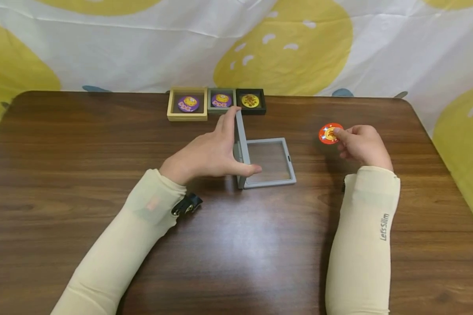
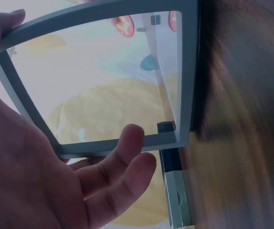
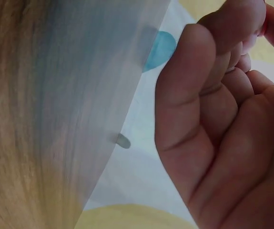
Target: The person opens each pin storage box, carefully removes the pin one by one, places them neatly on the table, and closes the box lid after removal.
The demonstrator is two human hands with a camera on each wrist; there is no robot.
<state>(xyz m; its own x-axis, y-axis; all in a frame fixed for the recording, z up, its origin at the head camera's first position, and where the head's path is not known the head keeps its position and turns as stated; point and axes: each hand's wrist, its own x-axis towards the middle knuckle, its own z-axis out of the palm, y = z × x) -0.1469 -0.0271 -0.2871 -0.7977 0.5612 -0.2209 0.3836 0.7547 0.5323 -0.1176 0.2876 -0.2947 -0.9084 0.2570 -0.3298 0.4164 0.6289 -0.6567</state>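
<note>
A grey hinged display frame [image 1: 270, 184] with clear film panes stands opened on the table, one half flat and the other raised upright. My left hand [image 1: 209, 153] grips that raised half, thumb at its near edge and fingers at its far top; the left wrist view shows the hand [image 2: 36, 167] around the grey rim [image 2: 187, 71]. Off to the right, above the table, my right hand [image 1: 364, 142] pinches a round red disc [image 1: 326, 134] with a yellow centre. In the right wrist view, the curled fingers [image 3: 184, 109] mostly hide the disc.
Along the back edge stand a gold frame [image 1: 187, 117], a smaller grey-green frame [image 1: 209, 101] and a black frame [image 1: 263, 105], each holding a round badge. A patterned cloth [image 1: 142, 48] hangs behind the brown wooden table [image 1: 236, 253].
</note>
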